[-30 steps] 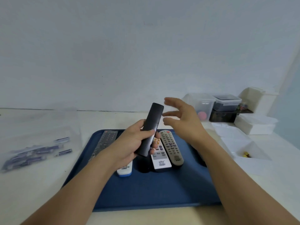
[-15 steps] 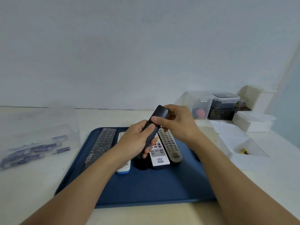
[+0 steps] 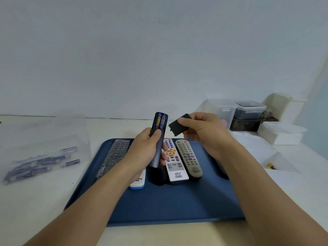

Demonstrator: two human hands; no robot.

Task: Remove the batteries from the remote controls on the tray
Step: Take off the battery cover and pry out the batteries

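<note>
Holding black remote (image 3: 157, 144) in left hand (image 3: 144, 153); right hand (image 3: 204, 130) pinching battery cover (image 3: 178, 127) beside it. Next, probably: pry out two AAA batteries (image 3: 160, 120).

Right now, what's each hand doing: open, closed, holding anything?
Left hand: closed around the black remote, batteries exposed.
Right hand: closed, pinching the battery cover.

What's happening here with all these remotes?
A person is taking batteries out of remote controls. The left hand holds a black remote upright above the blue tray, its back compartment open with two batteries still inside. The right hand holds the battery cover it belongs to, clear of the remote. More remotes lie on the tray, and a clear bag of batteries sits on the table to the left.
</note>
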